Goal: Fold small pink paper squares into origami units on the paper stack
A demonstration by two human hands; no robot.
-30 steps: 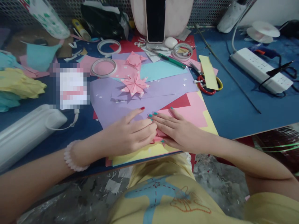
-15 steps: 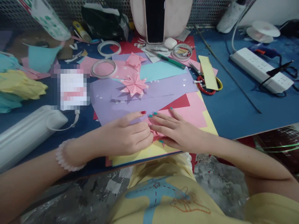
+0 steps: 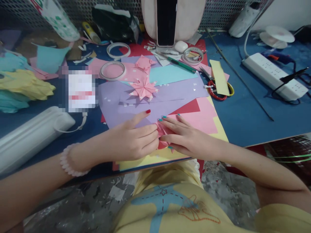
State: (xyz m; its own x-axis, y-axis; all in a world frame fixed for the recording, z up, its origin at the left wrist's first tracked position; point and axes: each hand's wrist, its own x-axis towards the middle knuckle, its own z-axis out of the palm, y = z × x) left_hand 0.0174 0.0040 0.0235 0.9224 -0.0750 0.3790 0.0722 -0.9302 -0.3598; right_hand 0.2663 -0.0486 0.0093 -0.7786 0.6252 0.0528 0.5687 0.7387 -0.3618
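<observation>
A pink folded-paper piece (image 3: 162,130) lies near the table's front edge, partly hidden under both hands. My left hand (image 3: 136,139) is at its left side, its lower fingers curled against the paper and hiding their tips. The red-nailed finger of that hand points out above. My right hand (image 3: 186,134) rests on the piece from the right, fingers stretched out and spread. Beyond the hands sits a finished-looking pink paper star (image 3: 144,87), with another pink folded piece (image 3: 143,63) behind it. Purple paper (image 3: 116,111) and yellow paper (image 3: 143,162) spread beneath.
Tape rolls (image 3: 112,70), a green pen (image 3: 182,65) and red-and-yellow-handled scissors (image 3: 217,90) lie farther back. A power strip (image 3: 274,76) and a thin rod (image 3: 240,74) are on the right. A white device (image 3: 34,139) stands left, and a phone (image 3: 166,24) leans at the back.
The view has shifted slightly, so the table things appear a little farther right. Both hands stay at the pink folded paper, with slightly more of it showing between them.
</observation>
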